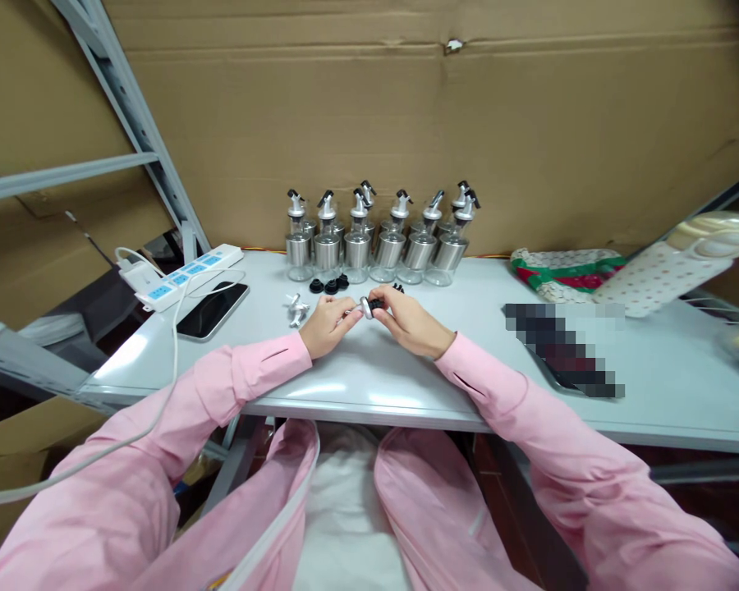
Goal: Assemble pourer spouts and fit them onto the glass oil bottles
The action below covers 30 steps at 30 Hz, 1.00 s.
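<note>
Above the middle of the table, my left hand (326, 327) pinches a silver pourer spout (365, 309). Its round collar faces my right hand (415, 322), whose thumb and fingers are closed on a black ribbed stopper (376, 304). Stopper and collar touch; whether they are fully joined I cannot tell. Left of my left hand lie loose silver spouts (296, 310). Several black stoppers (331, 286) lie beyond it, and more black pieces (398, 287) show just behind my right hand. Glass-and-steel bottles (357, 250) topped with pourers stand in rows behind.
On the left are a white power strip (190, 275), a phone (214, 310) and a white cable (176, 353) crossing over my left sleeve. A dark, partly pixelated flat object (560, 349) lies right, near a colourful plastic bag (560, 275) and a dotted roll (658, 279). Cardboard backs the table.
</note>
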Each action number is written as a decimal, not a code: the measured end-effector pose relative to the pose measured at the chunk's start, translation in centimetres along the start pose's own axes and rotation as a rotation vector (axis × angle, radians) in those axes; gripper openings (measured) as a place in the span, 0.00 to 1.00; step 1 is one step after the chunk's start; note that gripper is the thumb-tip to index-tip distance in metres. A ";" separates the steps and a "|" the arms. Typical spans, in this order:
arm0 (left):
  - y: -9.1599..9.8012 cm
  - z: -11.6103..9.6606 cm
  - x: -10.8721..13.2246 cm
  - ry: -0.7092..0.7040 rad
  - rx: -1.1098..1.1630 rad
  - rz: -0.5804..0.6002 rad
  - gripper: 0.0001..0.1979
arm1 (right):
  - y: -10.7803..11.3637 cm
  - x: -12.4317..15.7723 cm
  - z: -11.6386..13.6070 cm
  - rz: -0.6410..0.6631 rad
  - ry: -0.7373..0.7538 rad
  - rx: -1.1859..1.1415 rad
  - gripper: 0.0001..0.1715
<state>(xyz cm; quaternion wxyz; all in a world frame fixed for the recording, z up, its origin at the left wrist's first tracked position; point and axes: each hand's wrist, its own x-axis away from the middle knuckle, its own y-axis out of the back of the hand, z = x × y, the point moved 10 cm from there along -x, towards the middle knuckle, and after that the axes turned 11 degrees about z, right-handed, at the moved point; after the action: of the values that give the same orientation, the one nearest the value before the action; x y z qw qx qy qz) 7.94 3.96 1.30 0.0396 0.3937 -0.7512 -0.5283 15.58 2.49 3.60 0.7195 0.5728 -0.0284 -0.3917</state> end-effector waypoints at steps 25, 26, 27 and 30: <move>1.5 -0.7 0.7 -0.039 -0.186 -0.185 0.10 | 0.6 0.2 -0.7 -0.026 -0.113 -0.007 0.15; 2.2 -0.6 1.0 -0.038 -0.179 -0.251 0.10 | 0.9 0.3 -0.8 -0.063 -0.124 0.008 0.15; 2.7 -0.7 1.2 -0.046 -0.185 -0.302 0.09 | 1.3 0.4 -0.9 -0.106 -0.143 0.023 0.14; 2.9 -1.0 1.3 -0.078 -0.210 -0.316 0.07 | 2.1 0.9 -1.4 -0.215 -0.212 0.034 0.14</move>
<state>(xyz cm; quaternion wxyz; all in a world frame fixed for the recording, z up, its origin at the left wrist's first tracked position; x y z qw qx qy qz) 5.91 2.75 3.65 -0.0320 0.4796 -0.6218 -0.6184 18.00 3.22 4.54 0.6568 0.5400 -0.0491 -0.5240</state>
